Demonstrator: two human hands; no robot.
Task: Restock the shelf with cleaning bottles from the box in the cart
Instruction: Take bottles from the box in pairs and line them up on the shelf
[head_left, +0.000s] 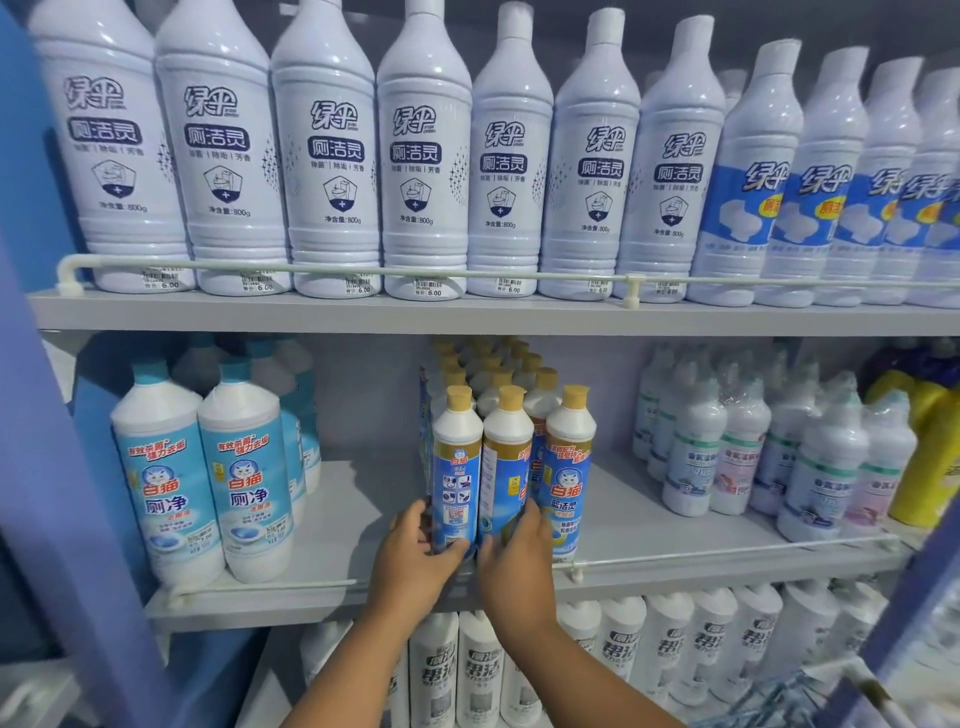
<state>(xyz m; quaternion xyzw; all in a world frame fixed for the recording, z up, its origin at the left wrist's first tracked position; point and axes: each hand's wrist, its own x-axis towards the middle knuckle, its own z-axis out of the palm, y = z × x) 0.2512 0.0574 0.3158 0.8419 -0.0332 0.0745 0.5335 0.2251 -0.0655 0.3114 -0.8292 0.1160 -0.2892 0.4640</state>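
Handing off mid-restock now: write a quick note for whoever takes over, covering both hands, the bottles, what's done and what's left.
Left hand grips the base of the front-left tan-capped blue-and-gold bottle on the grey middle shelf.
Right hand holds the neighbouring tan-capped bottle low down.
Done: several rows of these bottles stand behind, one more at front right.
Left: straighten these two; bare shelf space to their left. Cart and box are out of view.

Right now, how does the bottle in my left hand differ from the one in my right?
The left-hand bottle shows its back label with small pictures; the right-hand bottle shows a side with fine print. The left hand grips the first low at its base, the right hand the second. Both stand upright, tan-capped, side by side.
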